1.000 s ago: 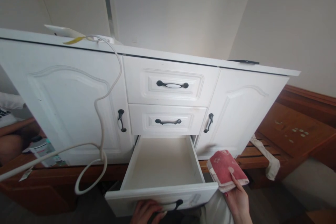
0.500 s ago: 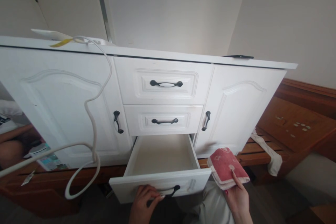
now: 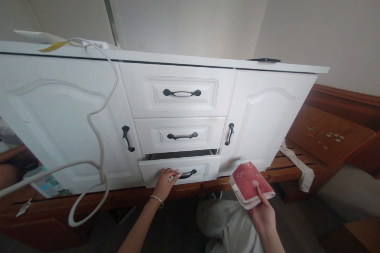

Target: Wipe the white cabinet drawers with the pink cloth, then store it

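Note:
My left hand (image 3: 165,184), with a bangle on the wrist, has its fingers curled on the left part of the bottom drawer's dark handle (image 3: 190,174). The bottom drawer (image 3: 202,163) stands slightly out, with a narrow dark gap above its front. In my right hand (image 3: 264,214) is a folded red towel (image 3: 249,182) with pale edges and light motifs. My thumb lies on top of the towel, and the other fingers are mostly hidden beneath it. The towel is held to the right of the drawer, above my knee.
The white cabinet (image 3: 178,108) has two more drawers and a door on each side. A white cable (image 3: 99,138) loops down its left front. A dark flat object (image 3: 267,60) lies on top. A white cloth (image 3: 303,170) hangs over the wooden bench (image 3: 274,164). Part of another person (image 3: 10,166) shows at left.
My left hand has pushed the bottom drawer inward, from well open to nearly closed. My right hand still holds the towel in about the same place. The view has shifted slightly.

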The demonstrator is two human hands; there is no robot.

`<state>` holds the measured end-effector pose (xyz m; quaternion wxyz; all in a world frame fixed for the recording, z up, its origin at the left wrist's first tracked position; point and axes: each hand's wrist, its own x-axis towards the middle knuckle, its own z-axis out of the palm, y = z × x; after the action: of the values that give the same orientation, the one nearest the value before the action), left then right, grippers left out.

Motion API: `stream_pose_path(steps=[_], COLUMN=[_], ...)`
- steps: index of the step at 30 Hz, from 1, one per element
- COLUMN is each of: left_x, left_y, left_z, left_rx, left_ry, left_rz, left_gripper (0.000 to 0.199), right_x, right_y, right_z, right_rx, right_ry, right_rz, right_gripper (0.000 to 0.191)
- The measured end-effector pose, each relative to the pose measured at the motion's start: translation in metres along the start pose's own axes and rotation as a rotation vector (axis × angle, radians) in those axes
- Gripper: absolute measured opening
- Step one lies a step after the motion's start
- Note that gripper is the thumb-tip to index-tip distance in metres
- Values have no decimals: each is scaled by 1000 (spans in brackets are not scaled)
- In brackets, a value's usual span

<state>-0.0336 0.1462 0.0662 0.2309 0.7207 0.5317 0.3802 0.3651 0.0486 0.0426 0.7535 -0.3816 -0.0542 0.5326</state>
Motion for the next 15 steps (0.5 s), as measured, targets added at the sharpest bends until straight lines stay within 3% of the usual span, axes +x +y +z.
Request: stream_pose_path(steps=[5,8,11,13,15], left_x=[35,33,-3,-47,-102], left_y=[-7,0,1,-8,-25], left_z=[3,1,4,10,19], left_rx=[1,-15,-55,-42,31], left_ry=[33,63,124,154,70], left_rz=[-10,-32,-82,-128,-212], left_gripper=[44,45,45,44,42], right_x=[-4,-6,-10,-13,-15], right_y=[1,1,1,2,4], right_z=[6,11,16,19,20], right_rx=[-11,2,53,48,1], right_ry=[-19,-17,4,10,-1], right_rz=[33,67,106,111,91], right_gripper=[36,38,42,48,57])
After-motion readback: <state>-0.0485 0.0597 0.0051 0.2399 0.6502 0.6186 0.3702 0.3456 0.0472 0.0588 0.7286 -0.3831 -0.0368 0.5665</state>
